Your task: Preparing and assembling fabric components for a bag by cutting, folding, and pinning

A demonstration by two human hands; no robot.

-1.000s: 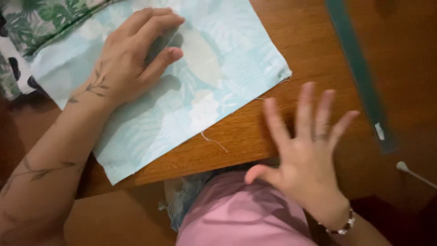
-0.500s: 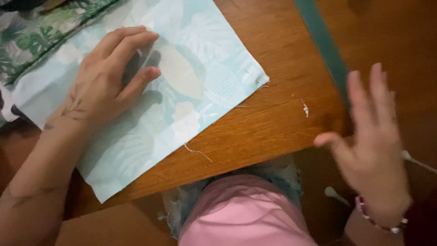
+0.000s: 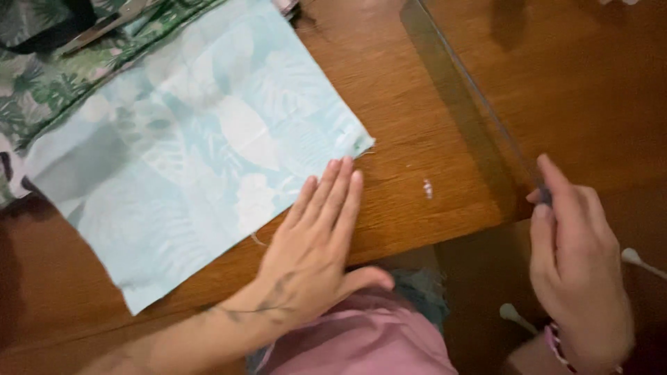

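A pale blue leaf-print fabric piece (image 3: 187, 153) lies flat on the wooden table (image 3: 417, 125). My left hand (image 3: 316, 253) rests flat with fingers together on the table's near edge, its fingertips just touching the fabric's lower right edge. My right hand (image 3: 577, 257) pinches the near end of a long, clear green ruler (image 3: 465, 104), which runs diagonally up the table to the far edge.
A darker green leaf-print cloth (image 3: 48, 83) lies at the upper left under the pale piece. A small white speck (image 3: 427, 187) sits on the wood. White round-tipped sticks (image 3: 639, 260) show at the lower right. A pink garment (image 3: 361, 340) covers my lap.
My left hand slid off the middle of the fabric down to its lower right edge. My right hand went from spread open in the air to gripping the ruler's near end.
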